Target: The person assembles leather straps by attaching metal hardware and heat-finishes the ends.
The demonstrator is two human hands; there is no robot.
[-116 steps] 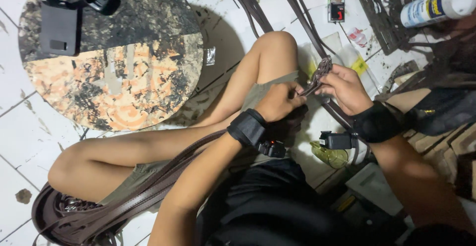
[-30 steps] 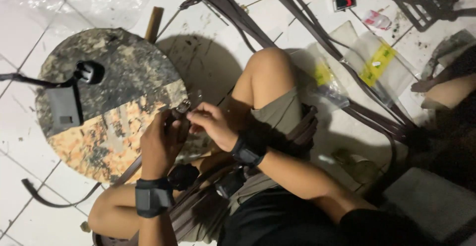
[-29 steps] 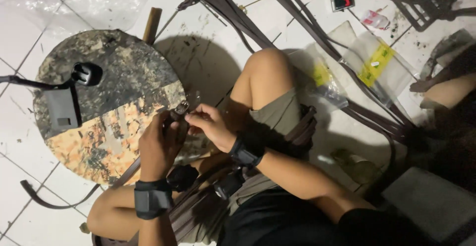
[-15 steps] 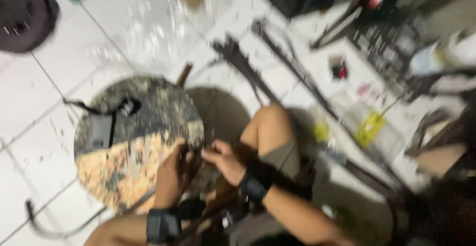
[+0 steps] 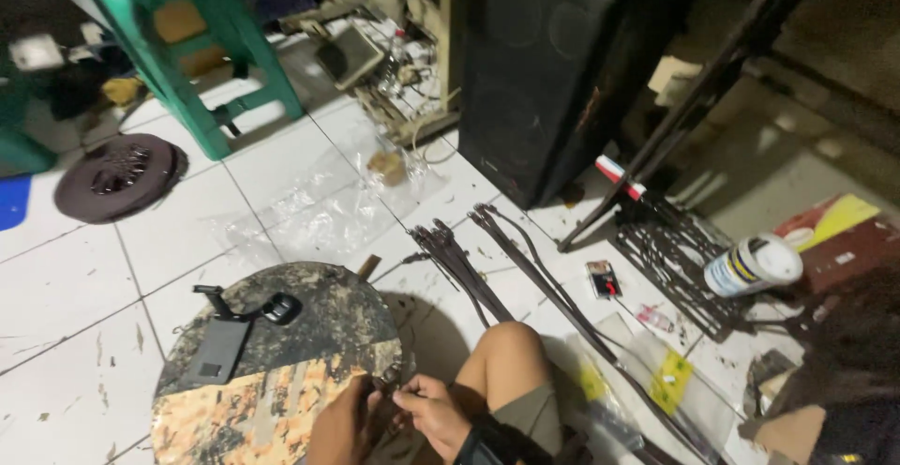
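Where the tiled floor point(image 5: 84, 287) runs out to the far left, a dark round cover point(image 5: 117, 176) lies flat beside a green plastic stool point(image 5: 183, 38), and a sheet of clear plastic film point(image 5: 323, 212) is spread on the tiles just past it. Nearer the person sits a round board point(image 5: 281, 371), dark and stained on its far half and patched orange and cream on its near half, with a small black box point(image 5: 217, 352) and a black corded piece point(image 5: 272, 310) resting on top. At the board's near right edge the left hand point(image 5: 345, 425) comes up from the bottom of the view, its fingers curled in and closed on a small dark metal part point(image 5: 386, 393); just beside it the right hand point(image 5: 433, 415) meets the same part, thumb and forefinger pressed together in a pinch on it, the other fingers folded loosely behind. The part is mostly hidden between the two hands, so its shape cannot be told. A dark band wraps the right wrist, and a bent bare knee point(image 5: 506, 362) rises right behind the hands. Further right, a bundle of dark straps point(image 5: 459, 263) lies on the floor, with long thin strips running diagonally beside it, then a small red and black object point(image 5: 602, 278), a clear bag with a yellow label point(image 5: 667, 376), a black metal rack point(image 5: 684, 259), and a white can point(image 5: 753, 264) on its side. A tall black speaker cabinet point(image 5: 553, 62) stands behind them.
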